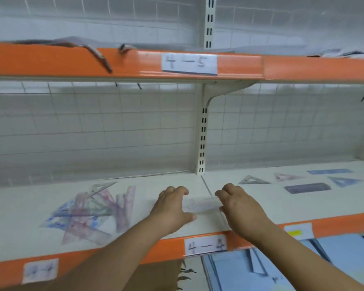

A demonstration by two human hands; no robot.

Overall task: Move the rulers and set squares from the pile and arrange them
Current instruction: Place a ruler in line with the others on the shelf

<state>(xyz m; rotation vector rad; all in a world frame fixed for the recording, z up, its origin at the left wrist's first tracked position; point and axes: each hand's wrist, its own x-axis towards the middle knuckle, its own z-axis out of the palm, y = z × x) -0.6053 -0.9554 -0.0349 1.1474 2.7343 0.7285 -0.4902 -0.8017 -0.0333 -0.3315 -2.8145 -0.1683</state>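
Holding a clear ruler (pixel 202 205) by both ends, low on the white shelf (pixel 19 206), near its middle and close to the front edge. Left hand (pixel 172 208) on the left end, fingers curled over the far edge and thumb along the near one: a narrow grip closed on the ruler. Right hand (pixel 241 203) on the right end, fingers bent over it the same way, likewise gripping it. Too blurred to tell whether touching the shelf or just above it.

Heaped to the left of the hands: the pile (pixel 88 208) of rulers and set squares, see-through pink, blue and greenish pieces crossing at all angles.

Laid out apart to the right, flat on the same shelf: a grey set square (pixel 253 180), a pink set square (pixel 287 177) to its right, a blue ruler (pixel 329 171) farthest back, a blue set square (pixel 345 181), and — nearer the front — a dark ruler (pixel 307 188). None touching another.

Fixed to the orange front lip just below the hands, a paper label (pixel 205 245) marked 4-4; on the orange lip overhead, an upper label (pixel 189 64) marked 4-5. Standing behind, a slotted white upright (pixel 202 143).
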